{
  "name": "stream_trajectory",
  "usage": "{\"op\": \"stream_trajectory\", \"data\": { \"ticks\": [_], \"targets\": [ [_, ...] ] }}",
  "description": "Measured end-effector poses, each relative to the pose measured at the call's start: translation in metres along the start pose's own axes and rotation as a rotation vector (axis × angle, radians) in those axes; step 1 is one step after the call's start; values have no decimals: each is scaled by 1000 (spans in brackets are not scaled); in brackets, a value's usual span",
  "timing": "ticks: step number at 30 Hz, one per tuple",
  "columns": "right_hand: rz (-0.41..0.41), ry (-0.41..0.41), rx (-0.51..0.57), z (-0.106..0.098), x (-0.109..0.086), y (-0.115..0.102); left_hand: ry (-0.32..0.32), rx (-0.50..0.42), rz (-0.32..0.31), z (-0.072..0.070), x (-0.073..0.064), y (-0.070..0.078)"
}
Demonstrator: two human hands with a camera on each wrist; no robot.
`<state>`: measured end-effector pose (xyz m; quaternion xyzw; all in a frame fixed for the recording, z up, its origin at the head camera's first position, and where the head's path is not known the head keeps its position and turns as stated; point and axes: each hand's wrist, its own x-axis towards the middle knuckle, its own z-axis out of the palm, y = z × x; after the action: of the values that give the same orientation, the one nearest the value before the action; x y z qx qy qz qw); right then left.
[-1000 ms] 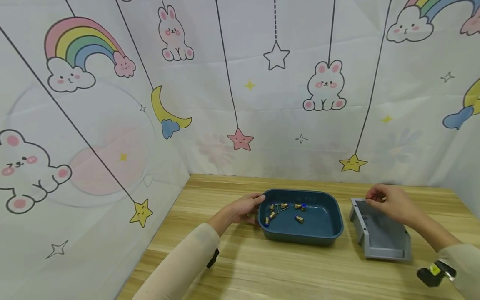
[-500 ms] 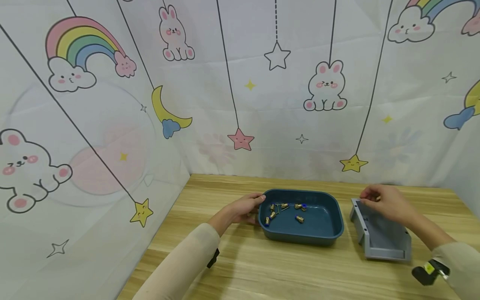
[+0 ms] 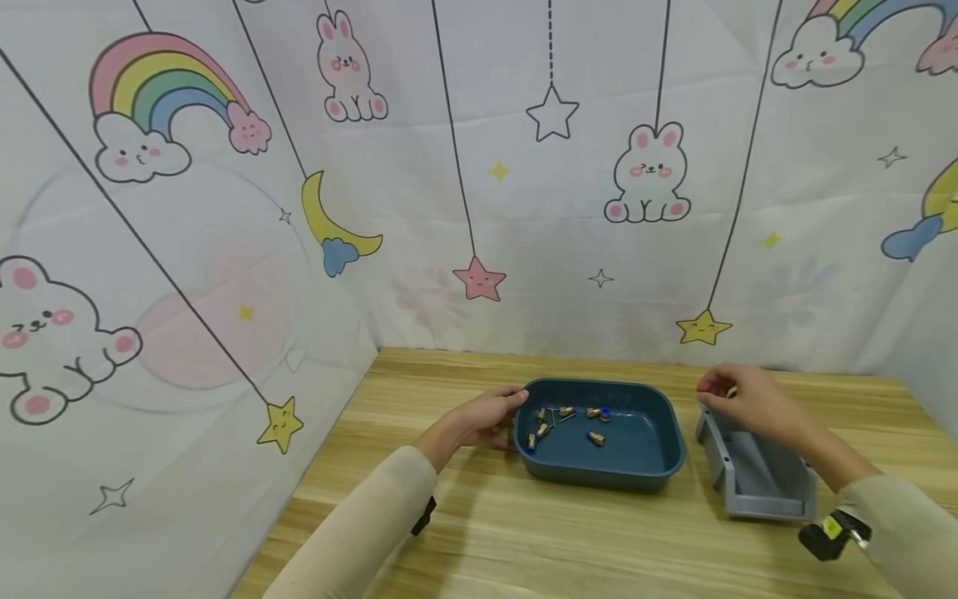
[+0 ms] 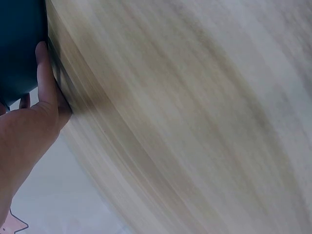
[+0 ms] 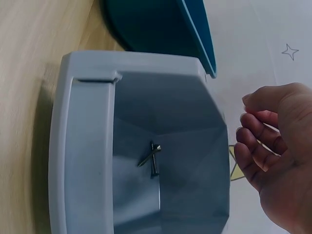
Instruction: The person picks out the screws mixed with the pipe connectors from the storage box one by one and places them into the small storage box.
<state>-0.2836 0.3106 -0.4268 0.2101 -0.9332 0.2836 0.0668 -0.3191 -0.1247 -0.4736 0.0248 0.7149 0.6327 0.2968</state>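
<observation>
My left hand [image 3: 488, 416] grips the left end of a dark blue tray [image 3: 636, 453], thumb on the rim and fingers outside below it. Inside the tray lie several brass fittings [image 3: 595, 438] with blue ends and a few thin screws [image 3: 555, 418]. To the right stands a grey parts bin [image 3: 771, 505]; in the right wrist view a pair of crossed screws [image 5: 153, 156] lies on its floor. Above the bin's far left corner hovers my right hand [image 3: 759, 405]. Its fingers are loosely curled, and nothing shows between them in the right wrist view.
Both containers stand on a wood-grain table [image 3: 569, 541], with a narrow gap between them. A white curtain [image 3: 419, 208] printed with cartoons rises behind the table and on the left side. Each wrist carries a small black device [image 3: 827, 537].
My right hand has moved left across the back of the grey bin toward the blue tray. My left hand stays on the tray, and the fittings have not moved.
</observation>
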Motion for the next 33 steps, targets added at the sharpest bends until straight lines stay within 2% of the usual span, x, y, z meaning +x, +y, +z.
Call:
{"op": "stream_trajectory", "data": {
  "ticks": [15,33],
  "targets": [
    [-74,47,16,11,11,-8,-7,-2,7,-1,0,2],
    [-27,-3,26,16,25,-20,0,6,0,-1,0,0]
  ]
}}
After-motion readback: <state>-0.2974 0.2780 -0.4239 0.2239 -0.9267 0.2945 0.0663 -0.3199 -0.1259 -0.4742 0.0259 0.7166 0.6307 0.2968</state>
